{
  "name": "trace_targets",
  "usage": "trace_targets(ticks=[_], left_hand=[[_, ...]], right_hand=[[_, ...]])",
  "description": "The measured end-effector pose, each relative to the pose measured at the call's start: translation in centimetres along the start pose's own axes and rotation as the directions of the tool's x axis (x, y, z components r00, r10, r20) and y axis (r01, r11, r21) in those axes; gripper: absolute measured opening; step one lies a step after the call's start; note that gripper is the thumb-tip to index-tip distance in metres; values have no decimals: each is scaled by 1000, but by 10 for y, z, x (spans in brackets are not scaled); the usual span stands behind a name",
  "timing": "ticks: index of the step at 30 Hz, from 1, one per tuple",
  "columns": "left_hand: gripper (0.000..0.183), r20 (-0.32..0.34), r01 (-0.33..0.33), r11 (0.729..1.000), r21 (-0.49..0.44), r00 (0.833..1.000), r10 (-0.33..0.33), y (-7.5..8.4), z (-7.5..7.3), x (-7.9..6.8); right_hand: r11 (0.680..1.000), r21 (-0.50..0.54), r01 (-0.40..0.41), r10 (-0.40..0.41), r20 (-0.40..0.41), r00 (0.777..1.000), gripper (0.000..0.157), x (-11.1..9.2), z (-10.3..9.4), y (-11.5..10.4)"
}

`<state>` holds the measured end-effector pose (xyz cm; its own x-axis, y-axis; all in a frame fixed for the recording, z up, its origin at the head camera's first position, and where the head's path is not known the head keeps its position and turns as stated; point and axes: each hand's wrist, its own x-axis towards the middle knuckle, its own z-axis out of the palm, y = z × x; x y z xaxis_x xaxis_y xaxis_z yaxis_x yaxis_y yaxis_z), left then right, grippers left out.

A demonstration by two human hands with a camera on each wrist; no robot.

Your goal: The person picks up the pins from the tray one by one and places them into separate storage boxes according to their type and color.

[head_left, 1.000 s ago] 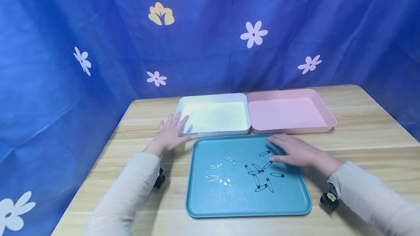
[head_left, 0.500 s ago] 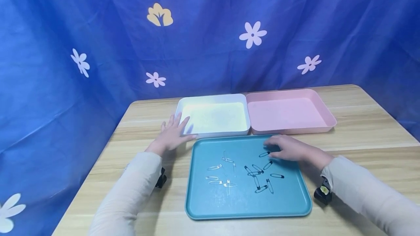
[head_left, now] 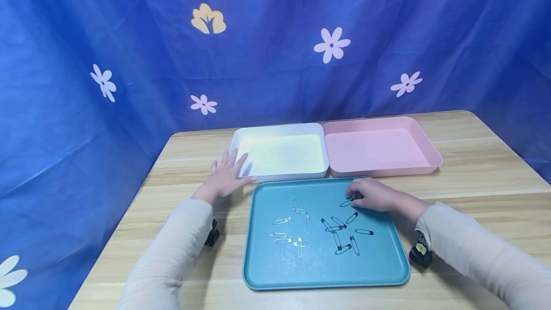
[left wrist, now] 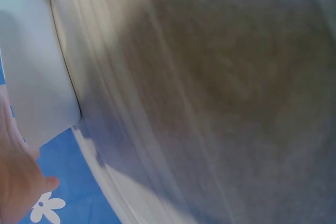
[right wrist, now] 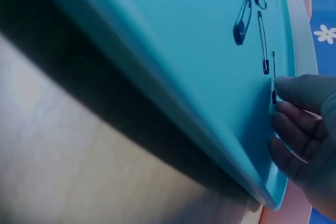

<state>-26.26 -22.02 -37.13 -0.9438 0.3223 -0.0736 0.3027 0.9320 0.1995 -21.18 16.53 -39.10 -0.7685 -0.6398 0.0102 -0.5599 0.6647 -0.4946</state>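
My right hand [head_left: 373, 195] is over the back right of the teal tray [head_left: 327, 271]. Its thumb and fingertips pinch the dark end of a black safety pin [head_left: 346, 203], close over the tray floor; in the right wrist view this safety pin [right wrist: 274, 64] shows at the thumb tip. Several other black safety pins [head_left: 364, 231] lie loose nearer the front, some overlapping. Several silver safety pins [head_left: 281, 235] are scattered over the tray's left half. My left hand [head_left: 225, 177], fingers spread, rests at the left wall of the white box [head_left: 284, 176].
Beside the white box stands a pink box [head_left: 383, 172], both behind the tray on the wooden table [head_left: 486, 195]. A blue flowered curtain [head_left: 267, 71] hangs behind and to the left. A small black device [head_left: 421, 254] sits on the right wrist.
My right hand has moved slightly left, and its fingers have closed in on the rearmost black safety pin. The left hand stays at the white box.
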Motion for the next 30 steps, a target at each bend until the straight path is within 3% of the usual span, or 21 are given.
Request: trace_targets(ticks=[4, 30], left_hand=[[87, 4, 8, 1000, -18, 1000, -8, -1, 0, 0], [84, 22, 20, 1000, -10, 1000, -20, -5, 1, 7]], right_hand=[[1000, -12, -8, 8, -6, 1000, 3, 1, 2, -1], [994, 80, -69, 68, 7, 998, 16, 6, 7, 3]])
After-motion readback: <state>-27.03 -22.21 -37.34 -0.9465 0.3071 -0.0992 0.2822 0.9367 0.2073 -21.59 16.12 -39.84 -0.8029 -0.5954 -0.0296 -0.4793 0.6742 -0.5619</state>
